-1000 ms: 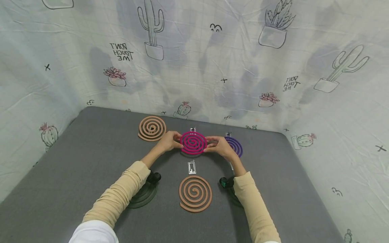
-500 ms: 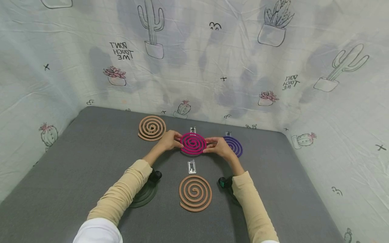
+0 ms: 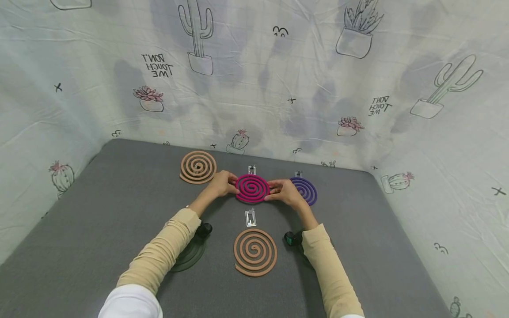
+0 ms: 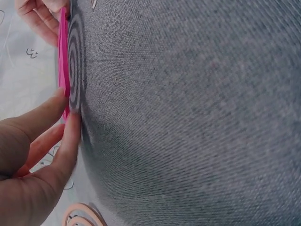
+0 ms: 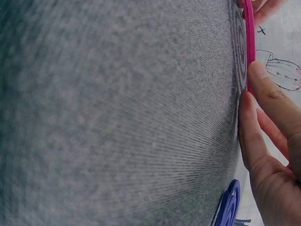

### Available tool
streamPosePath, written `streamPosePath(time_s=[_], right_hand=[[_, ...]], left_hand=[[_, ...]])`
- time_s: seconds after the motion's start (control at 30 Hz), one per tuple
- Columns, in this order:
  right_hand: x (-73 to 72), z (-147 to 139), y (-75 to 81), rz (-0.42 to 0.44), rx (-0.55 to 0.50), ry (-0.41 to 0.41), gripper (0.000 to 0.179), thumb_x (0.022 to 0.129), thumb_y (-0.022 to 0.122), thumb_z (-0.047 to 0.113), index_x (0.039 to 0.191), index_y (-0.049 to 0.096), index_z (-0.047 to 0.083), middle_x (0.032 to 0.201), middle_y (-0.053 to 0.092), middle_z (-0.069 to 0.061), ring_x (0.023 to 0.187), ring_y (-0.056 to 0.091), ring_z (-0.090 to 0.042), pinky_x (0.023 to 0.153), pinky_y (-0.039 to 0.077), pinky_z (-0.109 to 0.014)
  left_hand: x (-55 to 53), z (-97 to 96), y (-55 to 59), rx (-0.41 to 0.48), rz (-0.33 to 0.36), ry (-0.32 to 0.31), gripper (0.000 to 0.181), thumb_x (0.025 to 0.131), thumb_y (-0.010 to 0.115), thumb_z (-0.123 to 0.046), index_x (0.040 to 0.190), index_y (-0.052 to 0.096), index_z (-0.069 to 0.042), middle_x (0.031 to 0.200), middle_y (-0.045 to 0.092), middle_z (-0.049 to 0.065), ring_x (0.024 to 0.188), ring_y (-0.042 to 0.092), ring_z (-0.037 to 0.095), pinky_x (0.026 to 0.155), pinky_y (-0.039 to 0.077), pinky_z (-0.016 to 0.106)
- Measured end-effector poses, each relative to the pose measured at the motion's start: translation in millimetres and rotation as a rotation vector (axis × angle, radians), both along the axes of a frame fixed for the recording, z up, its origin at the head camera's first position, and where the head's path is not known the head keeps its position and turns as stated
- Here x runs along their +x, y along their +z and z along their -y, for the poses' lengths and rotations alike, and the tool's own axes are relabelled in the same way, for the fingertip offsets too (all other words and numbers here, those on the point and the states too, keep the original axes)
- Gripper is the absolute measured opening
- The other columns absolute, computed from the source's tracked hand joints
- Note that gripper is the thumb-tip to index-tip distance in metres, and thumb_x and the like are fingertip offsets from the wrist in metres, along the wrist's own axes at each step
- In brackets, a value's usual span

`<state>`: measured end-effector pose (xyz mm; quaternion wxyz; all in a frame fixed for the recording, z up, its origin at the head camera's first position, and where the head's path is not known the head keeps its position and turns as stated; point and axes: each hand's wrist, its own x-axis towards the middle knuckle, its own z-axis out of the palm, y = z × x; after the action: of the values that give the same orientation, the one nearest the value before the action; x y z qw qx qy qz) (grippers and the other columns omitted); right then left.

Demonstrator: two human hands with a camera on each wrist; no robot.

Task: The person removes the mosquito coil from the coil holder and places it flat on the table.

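Note:
A pink mosquito coil (image 3: 252, 189) lies flat between both hands at the far middle of the table. My left hand (image 3: 222, 184) pinches its left edge, and my right hand (image 3: 285, 192) pinches the right edge. In the left wrist view the coil (image 4: 64, 61) appears edge-on, a narrow gap above the cloth, with its spiral shadow below. The right wrist view also shows the coil (image 5: 250, 42) edge-on. Beside the right hand lies a purple coil (image 3: 308, 192), partly hidden by that hand. Just left of the left hand is a tan coil (image 3: 198, 167).
Another tan coil (image 3: 255, 252) lies nearer on the grey table (image 3: 214, 291). Dark green coils (image 3: 190, 256) show partly under both forearms. Small metal coil stands (image 3: 250, 217) lie around the pink coil. A cactus-print cloth (image 3: 254, 79) surrounds the table's far side.
The pink coil has sunk slightly toward the table, with both hands keeping hold of its edges. The other coils stay where they were; the head view has shifted a little.

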<state>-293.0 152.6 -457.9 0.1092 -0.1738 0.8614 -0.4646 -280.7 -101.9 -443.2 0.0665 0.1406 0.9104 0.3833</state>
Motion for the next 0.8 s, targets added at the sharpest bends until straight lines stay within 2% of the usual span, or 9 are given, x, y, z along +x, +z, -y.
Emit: streamPosePath(time_s=[0.13, 0.27, 0.37, 0.43, 0.5, 0.6, 0.67, 0.8], right_hand=[[-0.6, -0.4, -1.3, -0.001, 0.012, -0.005, 0.054, 0.074, 0.081, 0.001, 0.122, 0.059, -0.010, 0.113, 0.065, -0.023, 0.089, 0.066, -0.027, 0.068, 0.052, -0.020], [0.6, -1.8, -1.6, -0.008, 0.005, 0.004, 0.055, 0.075, 0.081, 0.002, 0.123, 0.058, -0.012, 0.111, 0.065, -0.025, 0.089, 0.066, -0.031, 0.067, 0.050, -0.019], [8.8, 1.5, 10.8, -0.005, 0.003, 0.015, 0.054, 0.076, 0.078, -0.002, 0.123, 0.055, -0.016, 0.107, 0.064, -0.030, 0.089, 0.065, -0.037, 0.066, 0.049, -0.019], [7.8, 1.2, 10.5, -0.006, 0.002, 0.021, 0.054, 0.077, 0.078, -0.003, 0.123, 0.054, -0.017, 0.105, 0.064, -0.031, 0.089, 0.064, -0.039, 0.066, 0.048, -0.019], [5.6, 1.1, 9.4, -0.009, 0.018, 0.016, 0.054, 0.076, 0.078, -0.002, 0.123, 0.055, -0.016, 0.104, 0.065, -0.030, 0.088, 0.065, -0.038, 0.066, 0.048, -0.019], [-4.0, -2.4, -2.3, -0.027, 0.041, 0.011, 0.055, 0.075, 0.081, 0.003, 0.123, 0.058, -0.011, 0.106, 0.067, -0.024, 0.086, 0.067, -0.029, 0.067, 0.050, -0.020], [-4.3, -1.9, -1.2, -0.036, 0.060, 0.009, 0.055, 0.074, 0.082, 0.004, 0.123, 0.060, -0.009, 0.107, 0.068, -0.021, 0.086, 0.067, -0.024, 0.069, 0.051, -0.021], [-4.9, -1.8, 1.3, -0.038, 0.070, 0.014, 0.055, 0.074, 0.082, 0.004, 0.123, 0.060, -0.007, 0.110, 0.067, -0.020, 0.088, 0.067, -0.023, 0.071, 0.053, -0.024]], left_hand=[[-1.0, -1.0, -1.2, 0.024, 0.015, 0.003, 0.048, 0.079, 0.077, -0.005, 0.119, 0.058, 0.016, 0.111, 0.065, 0.025, 0.100, 0.065, 0.032, 0.085, 0.055, 0.035], [0.0, -1.2, -0.8, 0.010, -0.012, 0.003, 0.047, 0.079, 0.078, -0.006, 0.117, 0.060, 0.015, 0.109, 0.066, 0.024, 0.098, 0.067, 0.031, 0.086, 0.055, 0.035], [0.7, -0.9, 0.2, 0.012, -0.020, 0.000, 0.047, 0.079, 0.078, -0.006, 0.117, 0.060, 0.015, 0.109, 0.066, 0.024, 0.098, 0.067, 0.031, 0.086, 0.054, 0.036], [0.6, -0.5, 0.5, 0.021, -0.015, -0.001, 0.046, 0.079, 0.078, -0.005, 0.117, 0.060, 0.015, 0.109, 0.066, 0.024, 0.098, 0.066, 0.031, 0.087, 0.054, 0.036], [-0.1, 0.0, 0.6, 0.027, -0.009, -0.005, 0.046, 0.078, 0.078, -0.005, 0.117, 0.060, 0.015, 0.109, 0.066, 0.025, 0.099, 0.066, 0.031, 0.087, 0.054, 0.036], [-2.5, 1.4, -0.1, 0.013, -0.003, -0.015, 0.046, 0.078, 0.079, -0.005, 0.116, 0.060, 0.014, 0.109, 0.066, 0.024, 0.098, 0.067, 0.030, 0.087, 0.054, 0.036], [-4.7, 2.0, -0.4, -0.013, -0.009, -0.021, 0.046, 0.077, 0.080, -0.006, 0.115, 0.061, 0.012, 0.108, 0.066, 0.022, 0.096, 0.067, 0.029, 0.087, 0.054, 0.035], [-8.8, 1.1, -0.4, -0.058, -0.035, -0.034, 0.045, 0.076, 0.081, -0.005, 0.114, 0.061, 0.009, 0.108, 0.066, 0.020, 0.094, 0.068, 0.027, 0.085, 0.055, 0.033]])
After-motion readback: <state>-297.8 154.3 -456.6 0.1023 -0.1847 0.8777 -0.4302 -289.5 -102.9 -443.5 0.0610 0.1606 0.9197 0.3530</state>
